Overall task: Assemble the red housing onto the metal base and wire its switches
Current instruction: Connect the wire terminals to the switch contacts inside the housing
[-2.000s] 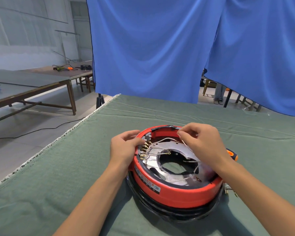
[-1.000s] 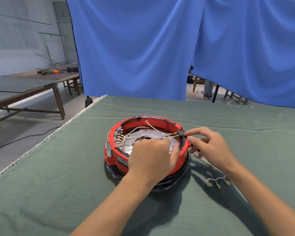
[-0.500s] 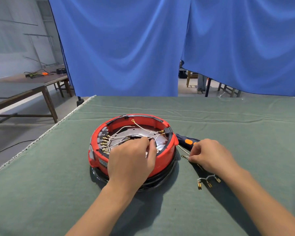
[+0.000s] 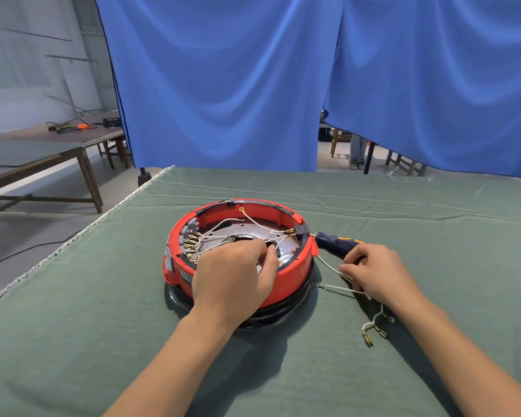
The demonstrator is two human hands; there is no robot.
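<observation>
Since two seconds ago, the right hand (image 4: 379,273) is withdrawn from inside the red housing (image 4: 295,272) and is now set down on the bench (image 4: 73,341) at the housing's three o'clock; the left hand (image 4: 236,276) is shifted from the nine o'clock rim to the near side.

Item: red housing, seated over the metal base (image 4: 244,231), at mid-bench. Black cord coil (image 4: 283,317) is seen under it.

Left hand: laid over the six o'clock rim, fingers curled into the interior among the white wires (image 4: 223,222); whether one is pinched cannot be told.

Right hand: fingers curled down onto a loose wire harness (image 4: 337,287) on the cloth; a closed pinch is likely but not plainly shown.

Harness: long axis runs from ten o'clock, near the housing's black side block (image 4: 302,233), to four o'clock, ending in brass terminals (image 4: 376,334). It lies directly beneath the right hand, the nearer of the two.

Screwdriver (image 4: 336,242): at the housing's three o'clock, just beyond the right hand, untouched.

Judgement: wiring is under way; the harness must be carried toward nine o'clock into the housing.
</observation>
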